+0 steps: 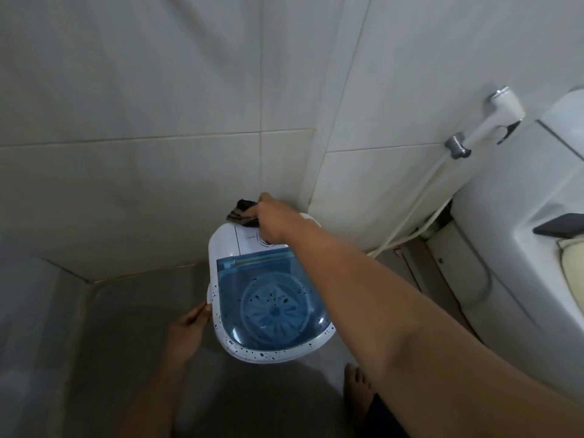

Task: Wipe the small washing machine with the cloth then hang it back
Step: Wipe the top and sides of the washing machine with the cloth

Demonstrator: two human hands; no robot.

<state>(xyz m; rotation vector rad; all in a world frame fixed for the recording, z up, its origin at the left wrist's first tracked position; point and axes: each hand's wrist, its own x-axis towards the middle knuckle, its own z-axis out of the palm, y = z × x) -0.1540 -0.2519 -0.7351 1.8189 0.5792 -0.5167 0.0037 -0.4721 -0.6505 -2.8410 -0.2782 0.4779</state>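
The small white washing machine [225,245] stands on the floor in the tiled corner, with a see-through blue lid and dark specks on its rim. My right hand [274,220] reaches over its back control panel and grips a dark striped cloth [241,213], which rests at the machine's rear edge against the wall. My left hand [189,330] holds the machine's left rim, fingers curled on the edge.
A white toilet [518,235] stands close on the right with a dark phone [557,223] on it. A bidet sprayer [493,118] hangs on the wall, its hose dropping to the floor. My bare foot [357,387] is beside the machine. Grey floor lies to the left.
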